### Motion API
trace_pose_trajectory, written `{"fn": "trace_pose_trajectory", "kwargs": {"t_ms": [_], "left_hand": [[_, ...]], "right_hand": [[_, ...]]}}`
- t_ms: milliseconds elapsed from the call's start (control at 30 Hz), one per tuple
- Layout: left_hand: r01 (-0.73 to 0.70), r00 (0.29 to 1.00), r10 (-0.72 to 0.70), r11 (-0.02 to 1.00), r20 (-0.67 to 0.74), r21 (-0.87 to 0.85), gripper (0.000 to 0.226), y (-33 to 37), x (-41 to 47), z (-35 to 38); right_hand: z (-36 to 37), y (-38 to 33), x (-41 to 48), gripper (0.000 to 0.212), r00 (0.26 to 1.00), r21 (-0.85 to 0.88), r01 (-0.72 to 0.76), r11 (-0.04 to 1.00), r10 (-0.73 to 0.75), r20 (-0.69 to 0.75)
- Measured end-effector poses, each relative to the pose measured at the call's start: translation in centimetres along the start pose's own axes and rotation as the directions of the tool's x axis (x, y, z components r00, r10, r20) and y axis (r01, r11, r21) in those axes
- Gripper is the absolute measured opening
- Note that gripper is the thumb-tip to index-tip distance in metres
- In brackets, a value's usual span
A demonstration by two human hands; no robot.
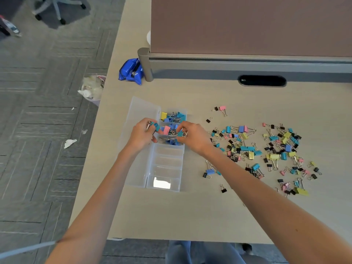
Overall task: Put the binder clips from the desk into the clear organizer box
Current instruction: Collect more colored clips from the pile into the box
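Note:
A clear organizer box [165,184] lies open on the desk, its lid [139,109] folded out to the left. Its three far compartments hold coloured binder clips [172,115]; the near ones look empty. My left hand [141,135] hovers over the lid's edge, shut on a teal binder clip [156,126]. My right hand [194,138] is over the box's third compartment, pinching another teal binder clip [181,133]. Many loose binder clips [266,149], blue, yellow, pink and black, are scattered on the desk to the right.
A partition panel [247,25] with a grey rail closes the desk's far side. A blue plastic bag [131,71] lies by its post. A waste bin [93,88] stands on the carpet left of the desk [171,216]. An office chair base [57,8] is far left.

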State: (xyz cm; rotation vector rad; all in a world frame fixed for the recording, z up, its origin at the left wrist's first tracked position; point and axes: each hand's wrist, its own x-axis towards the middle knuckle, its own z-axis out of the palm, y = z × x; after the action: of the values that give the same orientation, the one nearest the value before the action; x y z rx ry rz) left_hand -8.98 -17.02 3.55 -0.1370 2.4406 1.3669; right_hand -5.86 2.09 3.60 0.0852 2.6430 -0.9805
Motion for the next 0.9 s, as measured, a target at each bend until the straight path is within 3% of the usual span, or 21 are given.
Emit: {"fn": "trace_pose_trajectory", "kwargs": {"t_ms": [133,233,333,400,500,600,733,900], "left_hand": [[-0.043,0.998,0.044,0.999,-0.039,0.029,0.007,-1.0,0.2,-0.8],[-0.054,0.997,0.058,0.994,-0.047,0.095,0.017,-1.2,0.0,-1.3],[-0.062,0.995,0.063,0.998,-0.074,0.016,0.025,-1.1,-0.3,-1.5],[-0.086,0.994,0.086,0.996,-0.067,-0.002,0.026,-1.0,-0.3,-1.5],[-0.130,0.991,0.126,0.986,0.049,0.107,0.031,-0.9,-0.1,-1.3],[-0.168,0.967,0.119,0.963,0.223,0.213,0.030,-0.7,0.3,-0.9],[-0.212,0.938,0.143,0.958,0.317,0.195,0.031,0.5,0.0,-0.1],[-0.207,0.940,0.154,0.967,0.304,0.150,0.020,1.2,0.1,0.3]], "right_hand": [[1.3,-1.1,0.2,0.020,0.991,-0.155,0.112,0.982,-0.123,-0.060],[2.7,-1.6,0.7,0.023,0.987,-0.160,0.150,0.976,-0.158,-0.040],[3.2,-1.6,0.7,0.026,0.989,-0.156,0.139,0.978,-0.144,-0.021],[2.9,-1.3,0.4,0.021,0.984,-0.138,0.140,0.981,-0.153,-0.088],[1.9,-0.8,0.4,0.013,0.986,0.071,0.055,0.996,-0.043,-0.160],[0.7,-0.6,0.8,0.018,0.994,0.436,-0.052,0.898,0.088,-0.065],[-0.5,-0.5,0.7,0.017,0.995,0.474,-0.099,0.875,0.079,0.063],[-0.8,0.3,0.7,0.014,0.994,0.479,-0.109,0.871,0.090,0.063]]}}
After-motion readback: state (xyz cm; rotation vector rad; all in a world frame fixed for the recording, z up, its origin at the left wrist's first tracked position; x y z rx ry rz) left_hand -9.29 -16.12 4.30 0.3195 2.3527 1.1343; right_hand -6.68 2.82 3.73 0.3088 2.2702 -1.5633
